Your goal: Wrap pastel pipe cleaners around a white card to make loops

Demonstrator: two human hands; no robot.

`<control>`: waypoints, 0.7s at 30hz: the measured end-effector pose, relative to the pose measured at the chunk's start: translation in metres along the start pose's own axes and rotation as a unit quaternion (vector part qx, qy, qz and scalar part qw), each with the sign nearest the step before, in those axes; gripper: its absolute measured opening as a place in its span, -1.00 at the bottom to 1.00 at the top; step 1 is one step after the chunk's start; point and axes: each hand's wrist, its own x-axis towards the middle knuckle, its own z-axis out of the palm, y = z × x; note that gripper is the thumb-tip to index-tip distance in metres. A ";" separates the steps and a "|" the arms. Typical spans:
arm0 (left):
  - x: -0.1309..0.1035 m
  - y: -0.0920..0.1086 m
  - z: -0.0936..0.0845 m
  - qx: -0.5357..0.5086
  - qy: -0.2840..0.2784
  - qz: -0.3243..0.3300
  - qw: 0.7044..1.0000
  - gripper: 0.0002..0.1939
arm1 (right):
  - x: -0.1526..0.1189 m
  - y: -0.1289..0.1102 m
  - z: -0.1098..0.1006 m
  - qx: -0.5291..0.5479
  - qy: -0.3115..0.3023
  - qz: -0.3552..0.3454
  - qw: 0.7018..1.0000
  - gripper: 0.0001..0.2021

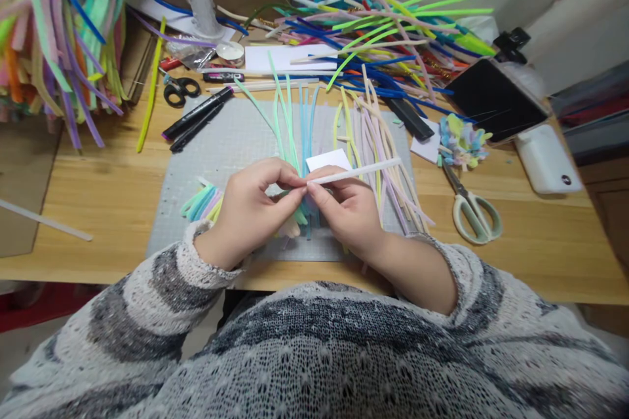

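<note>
A white pipe cleaner (363,171) slants up to the right from between my fingertips. My left hand (258,200) pinches its near end, and my right hand (346,206) grips it just beside, thumb and forefinger closed; the tips of both hands meet. Below them lies a grey cutting mat (226,137). Green pipe cleaners (285,118) and blue ones (308,121) lie beyond my hands. Yellow and lilac pipe cleaners (371,131) spread to the right. A bundle of short coloured pieces (202,201) sits by my left wrist, partly covered. A white card (328,160) shows behind my fingers.
Grey-handled scissors (476,216) lie right of the mat, near a phone (496,98) and a white case (548,160). Black markers (196,118) and small scissors (179,88) are at left. A clear spool (199,3) stands behind. Pipe cleaners heap at back (393,19) and far left (54,33).
</note>
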 end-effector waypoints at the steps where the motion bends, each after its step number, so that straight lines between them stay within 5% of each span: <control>1: 0.000 0.000 0.000 -0.005 0.001 -0.005 1.000 -0.98 | 0.000 0.000 0.000 0.003 0.000 0.002 1.000 -0.92; 21: 0.001 -0.002 0.001 -0.031 -0.003 -0.060 0.998 -0.93 | 0.002 0.003 0.001 0.016 0.001 0.039 0.999 -0.88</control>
